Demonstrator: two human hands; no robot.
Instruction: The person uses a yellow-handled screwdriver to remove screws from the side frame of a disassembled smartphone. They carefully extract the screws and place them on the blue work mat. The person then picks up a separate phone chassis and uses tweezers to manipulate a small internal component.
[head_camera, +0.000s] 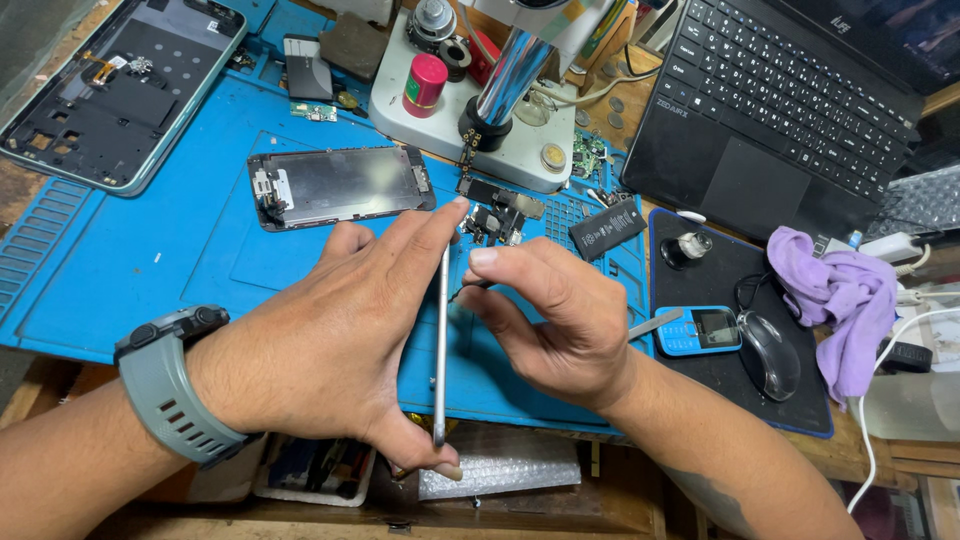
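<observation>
The left hand (330, 340) clamps a thin phone frame (440, 340) edge-on, its long axis running away from the person, thumb at the near end. The right hand (545, 320), touching its right side, pinches a small dark tool (470, 288). Beyond lies a detached screen (340, 185) on the blue mat (150, 260).

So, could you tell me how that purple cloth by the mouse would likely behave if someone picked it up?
The purple cloth lies crumpled in soft folds, so it would probably hang floppy. It looks thin, likely light. One end drapes beside the mouse, so it might drag across it.
</observation>
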